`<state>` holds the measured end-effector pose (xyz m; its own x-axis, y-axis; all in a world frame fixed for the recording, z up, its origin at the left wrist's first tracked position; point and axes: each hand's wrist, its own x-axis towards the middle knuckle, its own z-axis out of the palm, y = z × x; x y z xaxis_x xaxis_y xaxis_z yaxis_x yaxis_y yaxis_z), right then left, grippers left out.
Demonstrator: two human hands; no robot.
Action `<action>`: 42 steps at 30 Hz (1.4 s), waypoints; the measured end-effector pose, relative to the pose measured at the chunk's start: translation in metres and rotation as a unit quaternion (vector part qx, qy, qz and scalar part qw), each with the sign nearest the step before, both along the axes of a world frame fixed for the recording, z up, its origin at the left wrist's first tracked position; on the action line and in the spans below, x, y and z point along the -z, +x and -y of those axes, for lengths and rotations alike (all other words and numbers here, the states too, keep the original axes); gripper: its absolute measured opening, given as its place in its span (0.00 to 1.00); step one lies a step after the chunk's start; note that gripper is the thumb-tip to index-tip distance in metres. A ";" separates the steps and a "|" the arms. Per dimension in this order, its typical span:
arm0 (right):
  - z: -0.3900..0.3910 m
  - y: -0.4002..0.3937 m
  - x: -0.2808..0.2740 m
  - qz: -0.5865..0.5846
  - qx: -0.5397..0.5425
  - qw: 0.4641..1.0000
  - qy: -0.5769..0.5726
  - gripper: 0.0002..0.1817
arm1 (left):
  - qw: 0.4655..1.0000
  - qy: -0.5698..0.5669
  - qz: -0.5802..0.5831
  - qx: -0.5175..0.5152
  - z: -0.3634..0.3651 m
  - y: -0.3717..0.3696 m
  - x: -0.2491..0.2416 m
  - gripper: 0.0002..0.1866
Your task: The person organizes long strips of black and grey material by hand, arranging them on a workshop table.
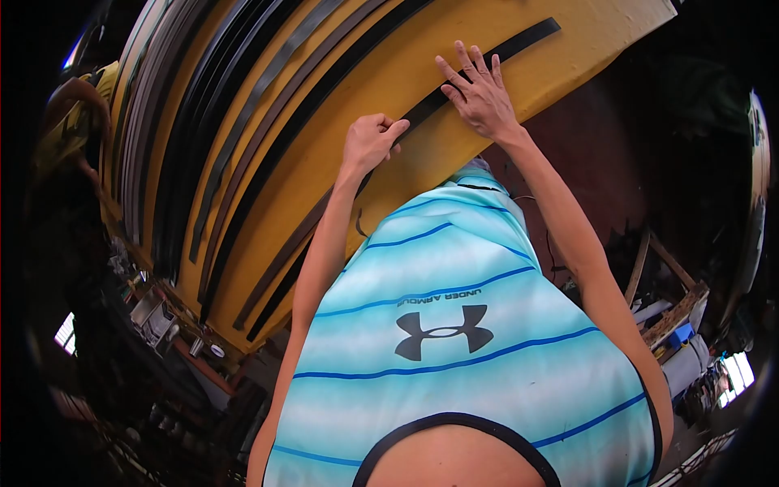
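A long black strap, like a strip of belt leather, lies along the near side of the yellow table. My left hand is curled closed at the strap, with the thumb on top and the fingertips at its edge. Up and to the right, my right hand rests flat across the same strap with its fingers spread. Part of the strap is hidden beneath both hands and my left forearm. A brown strap runs close beside it, partly behind that forearm.
Several more black, brown and grey straps lie side by side on the table's far left. My striped turquoise top presses near the table edge. A wooden frame stands at the lower right; clutter lies in shadow at the lower left.
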<state>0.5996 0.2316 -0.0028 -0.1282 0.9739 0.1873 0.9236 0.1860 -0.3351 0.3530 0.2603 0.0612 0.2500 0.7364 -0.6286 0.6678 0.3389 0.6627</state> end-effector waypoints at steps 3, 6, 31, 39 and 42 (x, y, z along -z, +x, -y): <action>0.000 0.001 0.004 0.013 0.002 1.000 -0.001 0.30 | 1.000 -0.006 0.002 -0.009 -0.002 -0.001 0.002 0.19; 0.001 0.001 0.002 0.025 0.010 1.000 -0.012 0.30 | 1.000 -0.015 0.006 -0.008 -0.004 -0.002 0.003 0.19; 0.001 -0.001 0.003 0.003 0.019 1.000 -0.001 0.34 | 1.000 -0.004 -0.012 -0.006 -0.003 -0.002 0.010 0.18; 0.001 -0.004 0.002 0.001 0.021 1.000 -0.005 0.33 | 1.000 -0.013 -0.017 -0.007 -0.004 -0.004 0.012 0.18; 0.000 -0.005 0.002 0.003 0.021 1.000 -0.007 0.33 | 1.000 -0.011 -0.017 -0.010 -0.003 -0.004 0.012 0.18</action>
<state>0.5946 0.2312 -0.0045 -0.0876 0.9811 0.1726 0.9326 0.1416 -0.3318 0.3488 0.2635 0.0492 0.2140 0.7274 -0.6520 0.6835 0.3654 0.6319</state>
